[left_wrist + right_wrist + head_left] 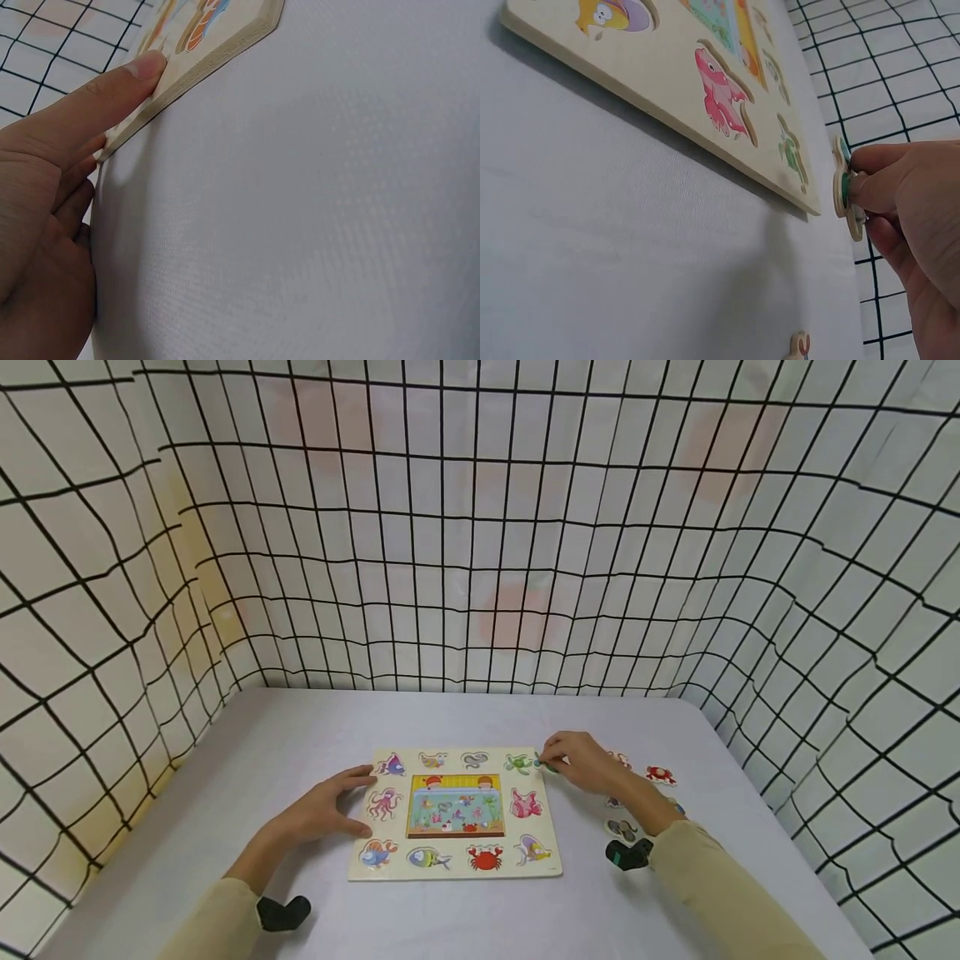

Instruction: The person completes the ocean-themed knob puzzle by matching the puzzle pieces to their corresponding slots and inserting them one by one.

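A wooden puzzle board [456, 872] lies flat on the table, with sea animal pictures in cut-out shapes around a central aquarium scene. My left hand [328, 807] rests at the board's left edge, fingers spread. In the left wrist view, its thumb [124, 94] touches the top of the board near the rim. Thumb and fingers of my right hand [587, 763] pinch a small green wooden puzzle piece [845, 187], tilted on its edge. That piece is beside the board's far right corner, close to the turtle picture [519, 763]; its printed face is mostly hidden.
Several loose puzzle pieces lie right of the board, partly hidden by my right forearm, among them a red crab piece [661, 774] and a greyish piece [622, 830]. White walls with black netting [465, 568] enclose the white table [315, 727] at the back and sides.
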The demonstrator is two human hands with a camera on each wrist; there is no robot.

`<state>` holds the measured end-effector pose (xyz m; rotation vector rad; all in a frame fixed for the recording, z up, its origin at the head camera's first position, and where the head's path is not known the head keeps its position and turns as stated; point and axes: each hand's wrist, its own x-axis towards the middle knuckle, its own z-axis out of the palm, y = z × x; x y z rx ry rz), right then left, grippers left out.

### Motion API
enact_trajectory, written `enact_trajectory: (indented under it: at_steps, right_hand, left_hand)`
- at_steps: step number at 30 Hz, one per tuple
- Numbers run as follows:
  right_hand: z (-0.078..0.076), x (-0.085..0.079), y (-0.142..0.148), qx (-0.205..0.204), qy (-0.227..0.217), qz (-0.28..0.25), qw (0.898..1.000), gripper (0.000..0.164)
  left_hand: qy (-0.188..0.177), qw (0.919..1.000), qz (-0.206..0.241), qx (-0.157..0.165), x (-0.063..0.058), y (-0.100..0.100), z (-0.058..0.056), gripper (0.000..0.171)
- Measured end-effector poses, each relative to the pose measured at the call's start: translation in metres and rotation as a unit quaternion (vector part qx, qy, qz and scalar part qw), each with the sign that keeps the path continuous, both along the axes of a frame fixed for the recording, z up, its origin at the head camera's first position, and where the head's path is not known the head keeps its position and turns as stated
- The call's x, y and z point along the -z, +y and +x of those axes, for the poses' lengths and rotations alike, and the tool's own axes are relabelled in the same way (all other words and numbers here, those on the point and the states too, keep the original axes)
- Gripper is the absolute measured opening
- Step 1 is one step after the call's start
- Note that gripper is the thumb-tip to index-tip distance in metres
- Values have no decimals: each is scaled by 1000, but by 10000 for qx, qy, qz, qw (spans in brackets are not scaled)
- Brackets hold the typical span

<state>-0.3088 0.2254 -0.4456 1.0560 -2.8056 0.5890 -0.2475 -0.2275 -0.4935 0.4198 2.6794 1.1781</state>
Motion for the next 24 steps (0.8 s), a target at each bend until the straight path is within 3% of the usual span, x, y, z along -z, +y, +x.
enact_trajectory:
  at_steps: [24]
  right_hand:
    - [-24,12,-31,-97,-269,182,9994,16]
  left_hand:
    - [31,10000,-22,85,1,-2,1,91]
